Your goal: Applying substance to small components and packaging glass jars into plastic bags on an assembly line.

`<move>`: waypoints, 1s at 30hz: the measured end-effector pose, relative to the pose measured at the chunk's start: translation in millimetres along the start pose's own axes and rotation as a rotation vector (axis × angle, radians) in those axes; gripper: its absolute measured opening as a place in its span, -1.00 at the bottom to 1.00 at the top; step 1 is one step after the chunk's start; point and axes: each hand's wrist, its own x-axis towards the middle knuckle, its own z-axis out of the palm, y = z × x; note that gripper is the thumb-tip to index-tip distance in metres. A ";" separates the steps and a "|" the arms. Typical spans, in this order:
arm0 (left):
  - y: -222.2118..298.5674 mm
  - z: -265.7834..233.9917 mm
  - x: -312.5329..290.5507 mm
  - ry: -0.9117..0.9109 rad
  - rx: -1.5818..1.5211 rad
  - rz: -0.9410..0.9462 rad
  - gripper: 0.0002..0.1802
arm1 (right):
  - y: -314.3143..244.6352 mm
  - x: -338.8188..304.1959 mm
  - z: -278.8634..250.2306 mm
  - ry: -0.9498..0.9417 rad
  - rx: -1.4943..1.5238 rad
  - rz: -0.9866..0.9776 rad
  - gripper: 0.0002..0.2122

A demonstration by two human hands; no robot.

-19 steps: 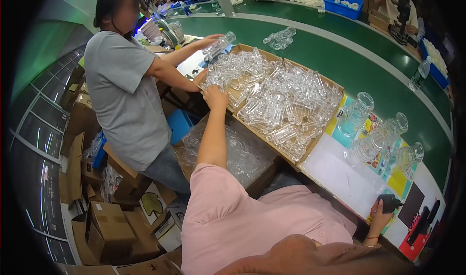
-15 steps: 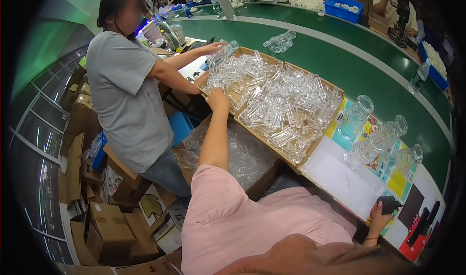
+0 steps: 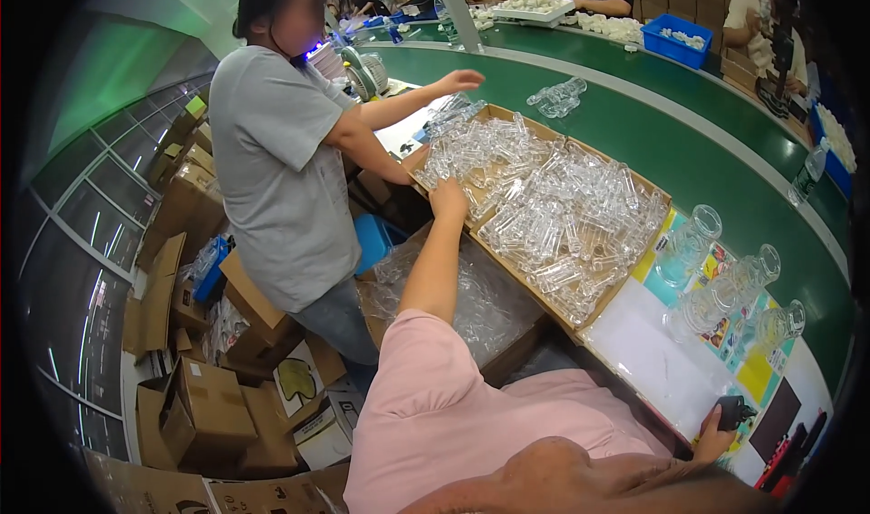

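Observation:
My left hand (image 3: pixel 449 200) reaches over the near edge of a shallow cardboard tray (image 3: pixel 625 289), fingers closed among small clear tube-shaped parts (image 3: pixel 562 210). What it grips, if anything, is hidden. At the lower right, my right hand (image 3: pixel 716 440) wraps round a small black bottle (image 3: pixel 732 413) with a pointed tip, over the table's near side. Beyond that hand stand several larger clear, flared vessels (image 3: pixel 691 242) on a colourful printed sheet. A co-worker's hand (image 3: pixel 460 81) hovers, fingers stretched, past the tray's far left corner, above larger clear pieces (image 3: pixel 456 113).
A co-worker in a grey shirt (image 3: pixel 276 169) stands at my left. The green conveyor (image 3: pixel 634 120) runs behind the tray, with a clear piece (image 3: pixel 557 97) on it. Below the tray sits a plastic-lined box (image 3: pixel 453 305). Cardboard boxes (image 3: pixel 213 410) crowd the left floor.
The view has shifted, so the scene sits farther right. The co-worker's far hand has let go of a clear piece and lifted away. My left hand stays at the tray; my right keeps the bottle.

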 end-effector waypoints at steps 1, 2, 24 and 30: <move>-0.9 0.0 -0.7 -0.001 0.001 0.000 -0.77 | 0.5 0.6 0.0 -0.005 -0.008 -0.009 -0.69; -1.5 -0.5 -1.5 0.000 -0.041 -0.006 -0.78 | 1.2 1.1 -0.4 -0.009 -0.017 -0.017 -0.69; -6.5 3.5 -2.5 0.100 -0.276 -0.020 -0.78 | 8.3 0.3 3.2 -0.047 0.067 -0.026 -0.69; -8.1 2.9 -3.0 0.089 -0.301 -0.058 -0.75 | 11.4 3.2 3.1 -0.043 0.053 -0.045 -0.68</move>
